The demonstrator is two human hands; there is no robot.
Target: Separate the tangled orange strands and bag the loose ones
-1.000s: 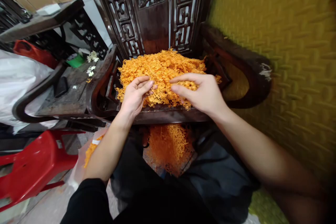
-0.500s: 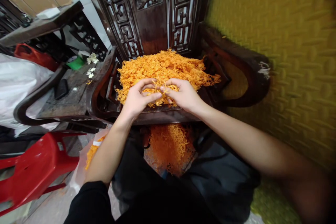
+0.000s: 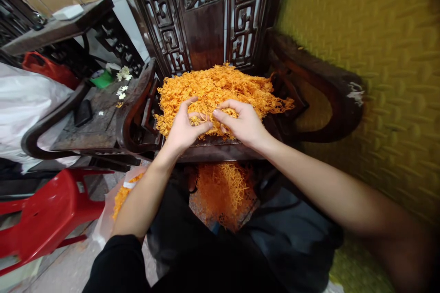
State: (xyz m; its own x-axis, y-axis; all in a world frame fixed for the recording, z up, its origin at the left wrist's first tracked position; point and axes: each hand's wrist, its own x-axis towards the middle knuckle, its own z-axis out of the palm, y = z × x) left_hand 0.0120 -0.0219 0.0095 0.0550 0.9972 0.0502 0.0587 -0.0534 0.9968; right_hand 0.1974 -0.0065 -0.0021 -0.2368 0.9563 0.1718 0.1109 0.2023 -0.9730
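Observation:
A large heap of orange curly, branching strands (image 3: 220,80) covers the seat of a dark carved wooden chair (image 3: 202,39). Over the heap's front edge, my left hand (image 3: 184,126) has its thumb and forefinger spread apart; a few strands show between them, but whether they are held or lie behind is unclear. Close beside it, my right hand (image 3: 244,123) pinches a thin orange strand between thumb and forefinger. Its other fingers curl underneath, partly hidden.
Below the seat, between my legs, lies another mass of orange strands (image 3: 223,192). To the left are a red plastic stool (image 3: 51,215), a clear bag with orange pieces (image 3: 120,197), and a wooden seat with a black phone-like object (image 3: 83,113). A yellow textured surface (image 3: 388,78) rises right.
My hands have drawn slightly apart. The left forefinger has lifted and opened away from the thumb, while the right stays pinched. The whole view has shifted a little.

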